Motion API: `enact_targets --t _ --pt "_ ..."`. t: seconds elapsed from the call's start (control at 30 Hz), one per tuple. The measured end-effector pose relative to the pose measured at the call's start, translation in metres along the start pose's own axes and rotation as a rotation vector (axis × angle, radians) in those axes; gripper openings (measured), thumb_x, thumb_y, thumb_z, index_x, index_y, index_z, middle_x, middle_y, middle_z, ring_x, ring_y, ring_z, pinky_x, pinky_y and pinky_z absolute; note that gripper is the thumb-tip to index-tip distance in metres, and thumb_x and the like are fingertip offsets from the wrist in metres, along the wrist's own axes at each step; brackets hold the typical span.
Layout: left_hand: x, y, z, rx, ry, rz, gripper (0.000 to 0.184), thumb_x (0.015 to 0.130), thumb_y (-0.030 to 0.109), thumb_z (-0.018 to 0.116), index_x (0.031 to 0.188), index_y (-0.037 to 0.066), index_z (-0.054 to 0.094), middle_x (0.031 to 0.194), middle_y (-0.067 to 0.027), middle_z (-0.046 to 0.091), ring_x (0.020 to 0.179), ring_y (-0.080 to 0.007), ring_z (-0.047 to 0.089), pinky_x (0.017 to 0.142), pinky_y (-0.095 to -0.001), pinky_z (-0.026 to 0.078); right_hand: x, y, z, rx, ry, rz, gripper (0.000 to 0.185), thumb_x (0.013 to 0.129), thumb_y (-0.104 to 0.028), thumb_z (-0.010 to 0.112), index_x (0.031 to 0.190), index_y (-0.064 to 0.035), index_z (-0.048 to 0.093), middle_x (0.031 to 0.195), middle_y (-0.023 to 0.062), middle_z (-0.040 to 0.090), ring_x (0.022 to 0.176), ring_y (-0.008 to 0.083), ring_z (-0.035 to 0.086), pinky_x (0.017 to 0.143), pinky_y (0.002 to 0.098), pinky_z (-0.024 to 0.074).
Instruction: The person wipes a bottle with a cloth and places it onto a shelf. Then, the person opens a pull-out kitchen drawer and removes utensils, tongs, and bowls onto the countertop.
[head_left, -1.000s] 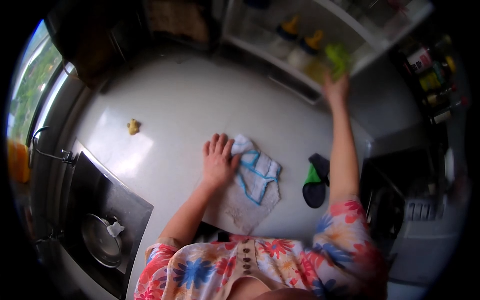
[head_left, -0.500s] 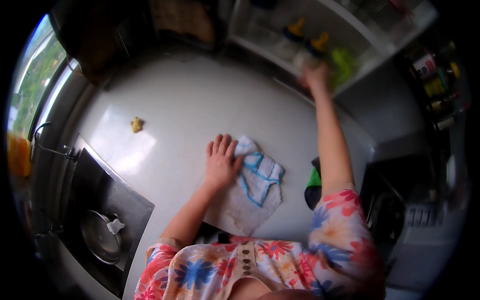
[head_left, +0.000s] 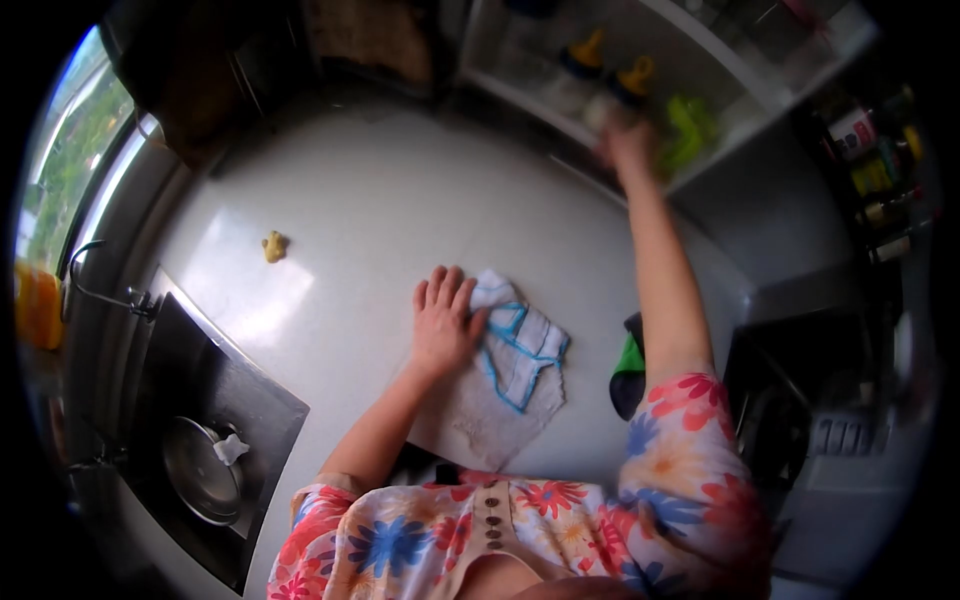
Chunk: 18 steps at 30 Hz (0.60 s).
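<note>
My left hand (head_left: pixel 444 322) lies palm down on the counter with its fingers stretched out. Its thumb side touches a white folded cloth (head_left: pixel 520 345) with blue edging, spread on a pale, rough-textured sheet (head_left: pixel 510 425). At the upper right, my right arm reaches up to the white shelf. There my right hand (head_left: pixel 630 148) is closed around the lower part of a bottle (head_left: pixel 633 80) with a dark blue and yellow top; blur hides some finger detail. A similar yellow-topped bottle (head_left: pixel 585 52) stands just left, and a bright green item (head_left: pixel 686 130) sits to the right.
A knobbly yellowish piece, perhaps ginger root (head_left: pixel 274 246), lies on the white counter (head_left: pixel 350 200). The sink (head_left: pixel 255 400) at left holds a metal pan (head_left: pixel 200 470). A black-and-green item (head_left: pixel 628 368) lies beneath my right forearm. Bottles and jars (head_left: pixel 870 170) line the far right.
The bottle top at my right hand appears slightly higher and farther left, its yellow loop showing more clearly. My left hand and the cloth stay in place.
</note>
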<state>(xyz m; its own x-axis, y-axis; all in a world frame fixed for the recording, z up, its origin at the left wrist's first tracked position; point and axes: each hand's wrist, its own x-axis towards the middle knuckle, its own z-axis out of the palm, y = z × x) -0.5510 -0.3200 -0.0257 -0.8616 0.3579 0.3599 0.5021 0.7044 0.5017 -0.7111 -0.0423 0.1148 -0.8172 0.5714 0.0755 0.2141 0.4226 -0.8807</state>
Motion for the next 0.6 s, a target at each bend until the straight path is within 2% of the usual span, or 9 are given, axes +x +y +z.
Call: enact_targets --t 0.17,0.27,0.33,0.37,0.4,0.43,0.5,0.57,0.6 --pt "-0.001 0.003 -0.002 -0.006 0.006 0.000 0.043 0.079 0.029 0.056 0.114 0.005 0.051 0.124 -0.0165 0.045 0.121 -0.0344 0.035 0.100 -0.0472 0.023 0.002 0.013 0.001 -0.034 -0.026 0.032 0.028 0.083 -0.019 0.055 0.096 0.0054 0.049 0.069 0.0112 0.060 0.046 0.0187 0.060 0.036 0.0276 0.0423" --pt "0.000 0.002 -0.001 -0.002 -0.008 -0.003 0.044 0.079 0.029 0.056 0.116 0.006 0.050 0.125 -0.0156 0.044 0.122 -0.0334 0.034 0.101 -0.0460 0.023 -0.009 0.035 0.016 -0.016 0.034 -0.044 0.029 0.082 -0.019 0.056 0.099 0.0043 0.051 0.069 0.0108 0.061 0.046 0.0178 0.059 0.042 0.0287 0.0454" --pt "-0.001 0.000 0.000 0.014 -0.034 -0.021 0.046 0.080 0.031 0.055 0.119 0.007 0.049 0.127 -0.0142 0.043 0.123 -0.0318 0.033 0.102 -0.0445 0.022 -0.042 0.045 0.031 -0.183 -0.027 -0.232 0.027 0.081 -0.021 0.056 0.099 -0.0012 0.055 0.070 0.0082 0.063 0.048 0.0180 0.059 0.051 0.0301 0.0482" --pt "-0.003 0.000 0.000 0.006 -0.037 -0.013 0.046 0.080 0.031 0.056 0.118 0.007 0.049 0.127 -0.0140 0.043 0.123 -0.0317 0.033 0.102 -0.0447 0.022 -0.054 0.053 0.039 -0.224 -0.145 -0.228 0.023 0.080 -0.021 0.057 0.094 -0.0023 0.058 0.073 0.0091 0.064 0.057 0.0201 0.062 0.059 0.0321 0.0488" --pt "-0.002 0.000 0.001 0.001 -0.040 -0.011 0.046 0.080 0.031 0.056 0.118 0.007 0.049 0.127 -0.0139 0.043 0.123 -0.0316 0.033 0.102 -0.0449 0.021 -0.065 0.068 0.046 -0.320 -0.153 -0.353 0.021 0.079 -0.021 0.057 0.090 -0.0034 0.060 0.077 0.0107 0.065 0.069 0.0230 0.064 0.065 0.0332 0.0486" --pt "-0.002 -0.001 0.000 0.004 -0.039 -0.018 0.046 0.080 0.032 0.056 0.118 0.007 0.049 0.126 -0.0138 0.043 0.123 -0.0315 0.033 0.102 -0.0451 0.021 -0.087 0.069 0.049 -0.351 -0.151 -0.375 0.020 0.079 -0.022 0.057 0.089 -0.0041 0.060 0.079 0.0110 0.065 0.076 0.0266 0.063 0.068 0.0340 0.0487" --pt "-0.004 -0.006 0.002 -0.041 -0.012 -0.001 0.047 0.079 0.036 0.056 0.115 0.006 0.049 0.123 -0.0137 0.044 0.121 -0.0315 0.034 0.101 -0.0453 0.022 -0.123 0.082 0.049 -0.355 -0.222 -0.327 0.023 0.080 -0.023 0.057 0.093 -0.0048 0.060 0.084 0.0116 0.065 0.078 0.0287 0.062 0.070 0.0345 0.0483" --pt "-0.003 -0.009 -0.005 -0.121 -0.031 -0.014 0.051 0.078 0.039 0.056 0.115 0.005 0.048 0.122 -0.0136 0.044 0.121 -0.0320 0.034 0.101 -0.0444 0.022 -0.148 0.110 0.034 -0.517 -0.271 -0.426 0.030 0.082 -0.025 0.056 0.106 -0.0072 0.056 0.107 0.0125 0.060 0.102 0.0290 0.054 0.084 0.0385 0.0422" --pt "-0.003 -0.011 -0.009 -0.191 -0.009 -0.023 0.052 0.080 0.043 0.054 0.114 0.004 0.049 0.119 -0.0147 0.047 0.121 -0.0324 0.033 0.101 -0.0442 0.022 -0.157 0.120 0.023 -0.644 -0.350 -0.346 0.035 0.084 -0.026 0.053 0.115 -0.0096 0.052 0.120 0.0095 0.053 0.115 0.0265 0.045 0.092 0.0429 0.0351"
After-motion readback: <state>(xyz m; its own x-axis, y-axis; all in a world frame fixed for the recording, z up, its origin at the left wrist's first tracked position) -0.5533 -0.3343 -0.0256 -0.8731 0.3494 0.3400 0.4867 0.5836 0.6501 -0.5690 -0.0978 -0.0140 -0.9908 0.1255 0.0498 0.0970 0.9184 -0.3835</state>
